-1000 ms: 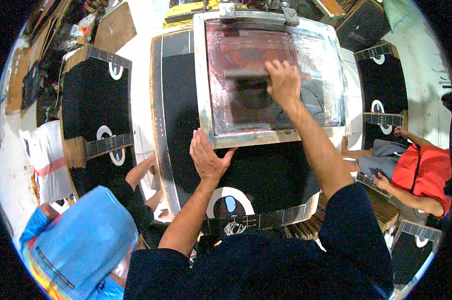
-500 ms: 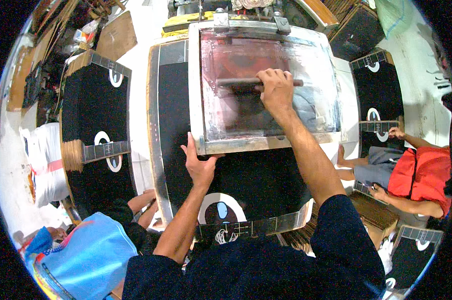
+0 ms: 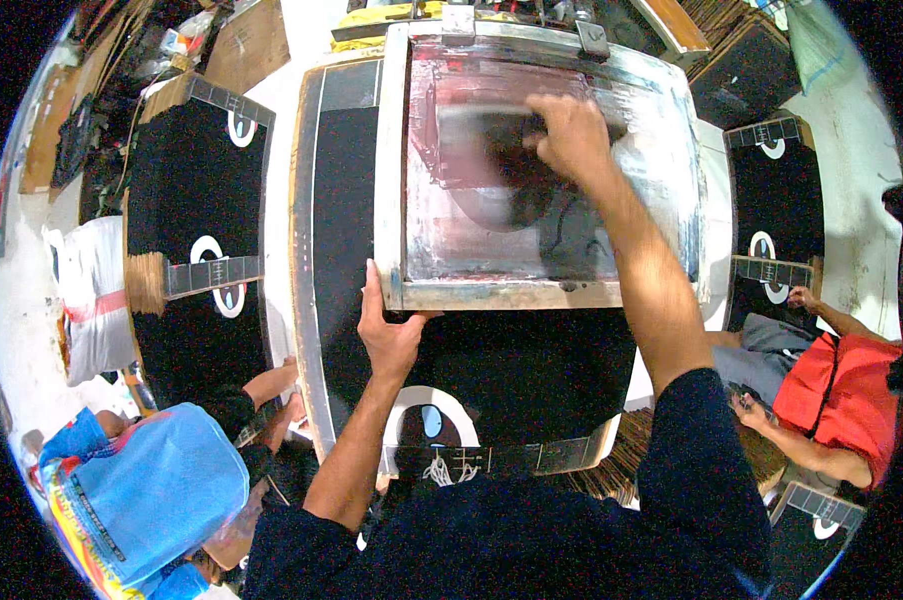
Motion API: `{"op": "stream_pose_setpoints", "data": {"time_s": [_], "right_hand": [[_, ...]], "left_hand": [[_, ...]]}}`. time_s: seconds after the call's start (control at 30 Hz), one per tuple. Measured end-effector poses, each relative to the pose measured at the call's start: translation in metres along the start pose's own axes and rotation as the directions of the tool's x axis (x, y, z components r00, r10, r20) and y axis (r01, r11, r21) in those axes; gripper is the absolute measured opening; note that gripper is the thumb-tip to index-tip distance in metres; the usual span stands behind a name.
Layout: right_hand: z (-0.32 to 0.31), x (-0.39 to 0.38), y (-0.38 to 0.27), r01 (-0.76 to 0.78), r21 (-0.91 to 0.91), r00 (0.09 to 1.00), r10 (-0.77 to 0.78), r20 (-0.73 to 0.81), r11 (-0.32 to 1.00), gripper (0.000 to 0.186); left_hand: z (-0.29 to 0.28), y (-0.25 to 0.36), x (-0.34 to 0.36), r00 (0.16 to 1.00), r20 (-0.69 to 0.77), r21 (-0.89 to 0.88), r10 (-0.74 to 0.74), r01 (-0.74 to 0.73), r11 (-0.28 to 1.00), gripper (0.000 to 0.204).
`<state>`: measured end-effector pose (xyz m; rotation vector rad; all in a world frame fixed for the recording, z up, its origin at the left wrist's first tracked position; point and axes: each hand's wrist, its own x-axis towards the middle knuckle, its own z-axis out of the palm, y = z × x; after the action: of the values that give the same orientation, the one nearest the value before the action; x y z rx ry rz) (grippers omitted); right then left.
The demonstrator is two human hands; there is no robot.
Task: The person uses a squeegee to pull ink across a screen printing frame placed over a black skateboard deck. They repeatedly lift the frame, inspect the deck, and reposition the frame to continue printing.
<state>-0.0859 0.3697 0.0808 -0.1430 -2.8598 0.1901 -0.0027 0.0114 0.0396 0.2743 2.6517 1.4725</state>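
Note:
A screen-printing frame with red-stained mesh lies over a black printed board, held by metal clamps at its far edge. My right hand is closed on a squeegee on the mesh; both are blurred. At the frame's near-left corner, my left hand grips the wood, index finger along the side and thumb at the bottom bar. The board shows a white ring with a blue shape near my body, partly hidden by my arm and shirt.
Black printed boards are stacked at left and right. A co-worker in blue sits at lower left, another in red at lower right. A white sack, cardboard and more stacked boards line the sides.
My right hand and squeegee have shifted toward the far side of the mesh over the last half second. My left hand has slid from spread fingers to a grip round the frame corner.

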Motion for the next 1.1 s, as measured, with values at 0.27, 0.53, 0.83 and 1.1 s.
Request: {"op": "stream_pose_setpoints", "data": {"time_s": [0.27,0.53,0.83,1.1], "right_hand": [[0.032,0.108,0.043,-0.149,-0.077,0.946,0.165,0.280,0.986,0.055],[0.002,-0.070,-0.048,-0.159,0.004,0.985,0.159,-0.062,0.987,0.030],[-0.065,-0.142,-0.119,-0.199,0.089,0.793,0.214,-0.570,0.976,0.040],[-0.201,-0.036,-0.080,0.024,-0.175,0.695,-0.142,-0.705,0.984,0.039]], "left_hand": [[0.001,0.000,0.000,1.000,0.007,-0.033,-0.025,0.025,0.999,0.110],[0.000,-0.006,0.001,0.995,0.061,-0.123,-0.073,0.080,0.989,0.110],[-0.031,0.031,0.007,0.993,0.028,-0.363,0.115,-0.097,0.927,0.124],[-0.128,0.192,0.057,0.853,-0.347,0.080,0.389,-0.387,0.919,0.095]]}}
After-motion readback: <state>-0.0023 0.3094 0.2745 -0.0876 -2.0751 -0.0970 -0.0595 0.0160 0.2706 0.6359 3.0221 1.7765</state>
